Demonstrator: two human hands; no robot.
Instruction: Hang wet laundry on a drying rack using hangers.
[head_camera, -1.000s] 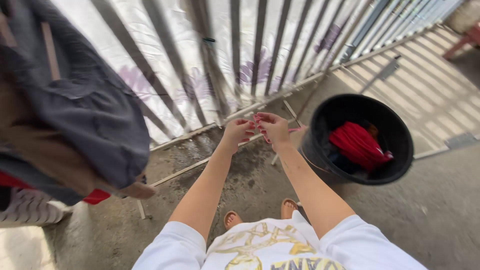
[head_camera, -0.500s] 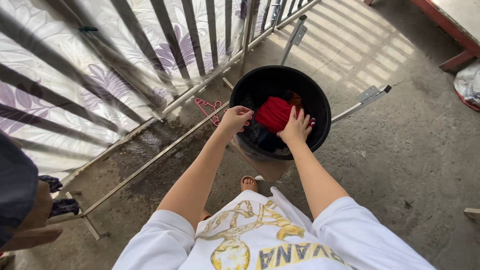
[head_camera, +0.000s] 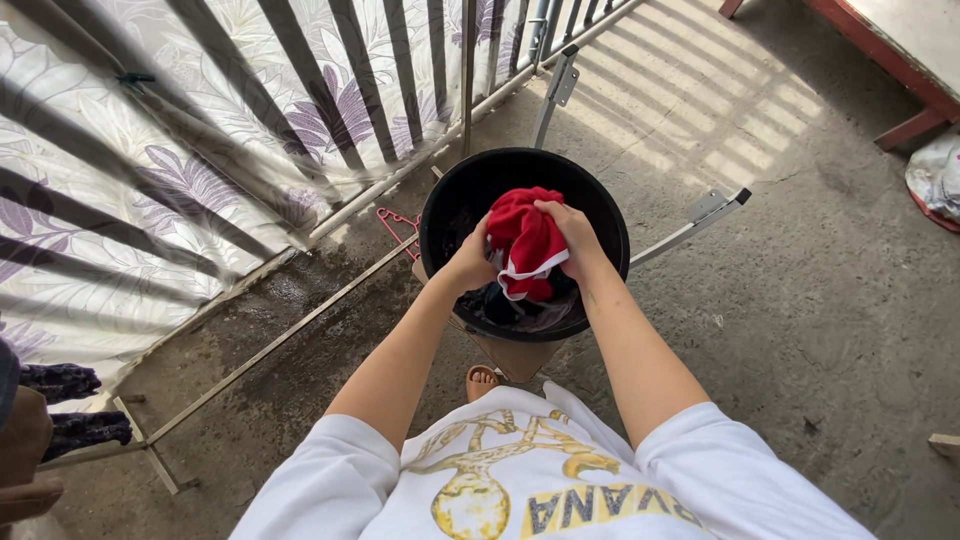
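Both hands are lifting a red cloth (head_camera: 528, 240) out of a black bucket (head_camera: 600, 215). The right hand (head_camera: 578, 238) has its grip closed over the cloth's top; the left hand (head_camera: 468, 265) pinches its side. Darker laundry (head_camera: 520, 305) lies below the grip. Raising it clear likely needs a firm hold.

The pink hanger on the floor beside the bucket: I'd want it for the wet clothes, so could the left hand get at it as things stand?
Probably yes, but not right now: the left hand is gripping the red garment over the black bucket. The pink hanger lies uncovered just beside it.
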